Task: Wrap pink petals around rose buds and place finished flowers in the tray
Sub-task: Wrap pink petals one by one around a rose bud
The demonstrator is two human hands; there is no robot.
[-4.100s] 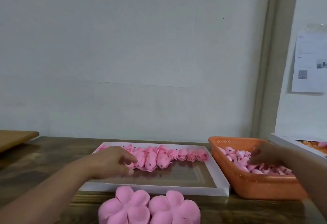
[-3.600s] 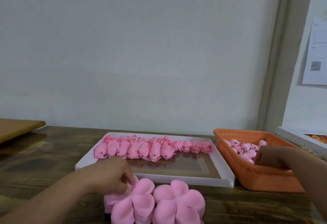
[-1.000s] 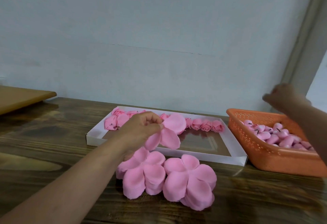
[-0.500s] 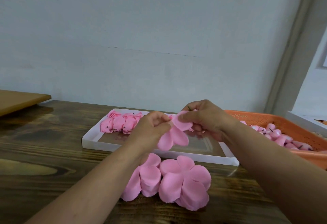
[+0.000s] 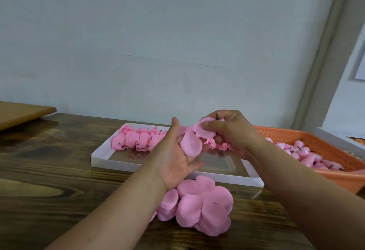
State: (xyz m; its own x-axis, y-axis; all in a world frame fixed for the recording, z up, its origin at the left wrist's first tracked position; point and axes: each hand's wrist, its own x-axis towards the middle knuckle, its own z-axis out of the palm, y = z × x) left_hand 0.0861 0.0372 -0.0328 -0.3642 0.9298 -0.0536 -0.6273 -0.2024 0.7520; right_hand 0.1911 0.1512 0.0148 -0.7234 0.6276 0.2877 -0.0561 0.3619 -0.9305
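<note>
Petal stacks [image 5: 203,204], two, lie below both hands holding one petal piece [image 5: 190,145].

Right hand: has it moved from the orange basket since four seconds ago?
Yes. The right hand has left the orange basket and now sits to its left, above the white tray, pinching the petal piece.

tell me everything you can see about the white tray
The white tray is a shallow rectangle with low walls, like thin card or plastic, its floor showing brown. It lies flat on the wooden table, near the wall, left of the orange basket. A row of pink flowers lines its far side; the near part is bare. Both hands are in front of it, hiding its middle; contact cannot be told.
</note>
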